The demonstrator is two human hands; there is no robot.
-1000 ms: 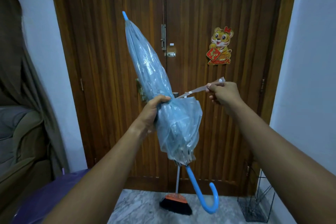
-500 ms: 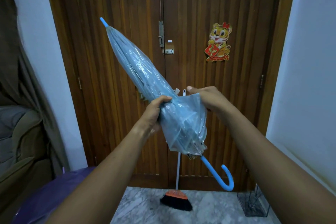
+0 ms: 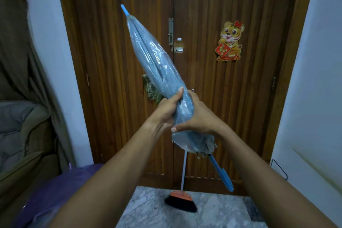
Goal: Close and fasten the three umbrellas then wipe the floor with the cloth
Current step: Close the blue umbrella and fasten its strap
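Note:
A folded, see-through blue umbrella is held up in front of me, tilted with its blue tip to the upper left and its blue handle down to the right. My left hand grips the gathered canopy from the left, thumb on top. From the right, my right hand wraps around the same place, its thumb across the front. The fastening strap is hidden under my fingers. A purple umbrella lies low at the left, partly behind my left forearm.
A closed wooden double door with a tiger sticker stands right ahead. A broom leans on it over the marble floor. A wire rack is on the right, a sofa and curtain on the left.
My right hand let the strap come in from its stretched-out position at the right and closed around the canopy beside my left hand. The umbrella is now rolled tighter.

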